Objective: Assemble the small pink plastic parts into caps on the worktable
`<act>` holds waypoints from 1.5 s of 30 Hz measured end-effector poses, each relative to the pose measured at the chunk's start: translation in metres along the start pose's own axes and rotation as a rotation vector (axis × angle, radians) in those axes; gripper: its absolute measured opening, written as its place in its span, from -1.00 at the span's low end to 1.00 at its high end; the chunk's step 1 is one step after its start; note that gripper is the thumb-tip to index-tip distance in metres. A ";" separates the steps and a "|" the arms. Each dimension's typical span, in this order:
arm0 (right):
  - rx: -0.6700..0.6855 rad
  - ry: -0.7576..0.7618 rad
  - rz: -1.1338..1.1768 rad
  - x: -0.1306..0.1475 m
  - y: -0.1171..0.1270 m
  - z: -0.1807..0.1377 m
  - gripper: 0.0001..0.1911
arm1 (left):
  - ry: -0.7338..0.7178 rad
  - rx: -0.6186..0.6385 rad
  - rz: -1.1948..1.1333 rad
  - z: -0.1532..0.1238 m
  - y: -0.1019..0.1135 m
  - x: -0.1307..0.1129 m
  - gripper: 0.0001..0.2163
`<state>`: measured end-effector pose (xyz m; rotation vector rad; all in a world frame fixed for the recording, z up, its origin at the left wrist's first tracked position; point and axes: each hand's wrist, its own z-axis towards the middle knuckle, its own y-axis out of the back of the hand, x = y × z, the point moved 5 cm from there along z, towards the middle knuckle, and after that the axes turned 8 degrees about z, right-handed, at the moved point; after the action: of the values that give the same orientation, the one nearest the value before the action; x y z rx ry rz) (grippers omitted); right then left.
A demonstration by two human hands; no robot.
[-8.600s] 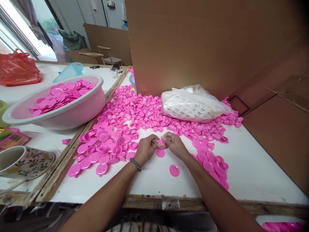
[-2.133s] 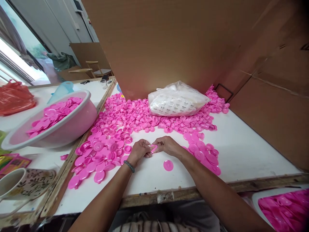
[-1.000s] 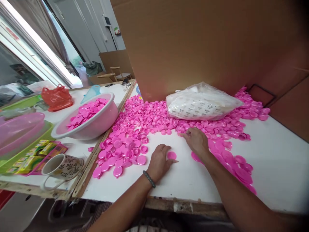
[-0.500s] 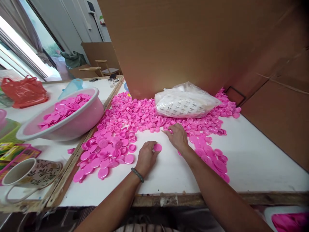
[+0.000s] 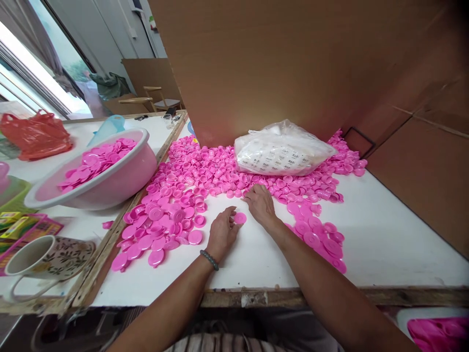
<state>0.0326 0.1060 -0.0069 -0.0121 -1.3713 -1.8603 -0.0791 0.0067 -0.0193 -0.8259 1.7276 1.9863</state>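
My left hand (image 5: 223, 233), with a dark beaded bracelet at its wrist, is over the white tabletop. Its thumb and fingers are around the left edge of a round pink plastic disc (image 5: 240, 218), which faces up. Just beyond and to the right, my right hand (image 5: 261, 205) has its fingers bent together at the near edge of a pile of small pink plastic cups (image 5: 220, 168). Whatever lies between its fingertips is hidden. Larger pink discs (image 5: 156, 213) are heaped to the left of my left hand, and more discs (image 5: 311, 239) lie right of my right forearm.
Behind the pile stands a tall cardboard sheet (image 5: 264, 73), with a clear plastic bag of white labelled pieces (image 5: 284, 151) before it. Past a wooden table edge (image 5: 106, 244) on the left are a pink basin (image 5: 128, 173) of discs, a flowered mug (image 5: 58, 259) and a red bag (image 5: 34, 137).
My right hand has moved slightly left, and its fingers are more curled and nearer my left hand. The pink disc at my left hand now lies flatter and shows more of its face.
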 end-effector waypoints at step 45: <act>0.450 -0.101 0.679 0.028 0.014 -0.031 -0.73 | 0.301 0.088 -0.512 0.009 -0.003 0.012 -0.75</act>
<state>0.0354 0.0637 0.0040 -0.3064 -1.5784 -0.9863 -0.0876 0.0150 -0.0287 -1.4261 1.5326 1.4929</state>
